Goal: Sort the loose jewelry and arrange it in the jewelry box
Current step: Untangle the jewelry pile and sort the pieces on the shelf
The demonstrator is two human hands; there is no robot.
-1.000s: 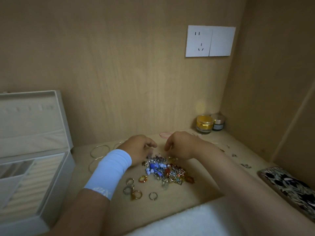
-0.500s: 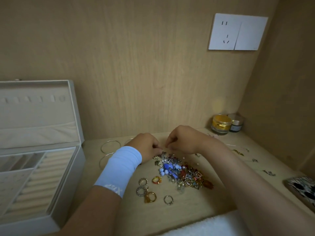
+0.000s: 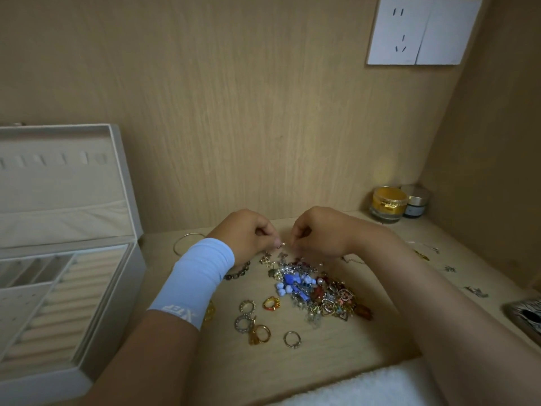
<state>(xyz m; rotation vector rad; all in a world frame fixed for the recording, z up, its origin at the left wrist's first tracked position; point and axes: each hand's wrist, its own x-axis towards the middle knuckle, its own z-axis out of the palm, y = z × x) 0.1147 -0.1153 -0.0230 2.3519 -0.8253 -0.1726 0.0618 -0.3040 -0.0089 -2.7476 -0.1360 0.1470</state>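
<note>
both hands, left hand [image 3: 246, 234] and right hand [image 3: 319, 232], pinch one tiny piece [image 3: 282, 244] over the jewelry pile [image 3: 316, 291]; a slip could drop it back in.

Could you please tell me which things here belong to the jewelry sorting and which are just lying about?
Job: jewelry box, jewelry pile, rings, bangle, small piece pinched by left hand and right hand.
Lying about: gold jar, silver-lidded jar, patterned case, white towel.

This is looking like a home dressing nook: wood-grain panels [image 3: 234, 112] are enclosing a shelf [image 3: 322, 356], cosmetic jars [image 3: 388, 203] are sitting under a wall socket [image 3: 398, 30], and a jewelry box [image 3: 121, 303] is standing open.
</note>
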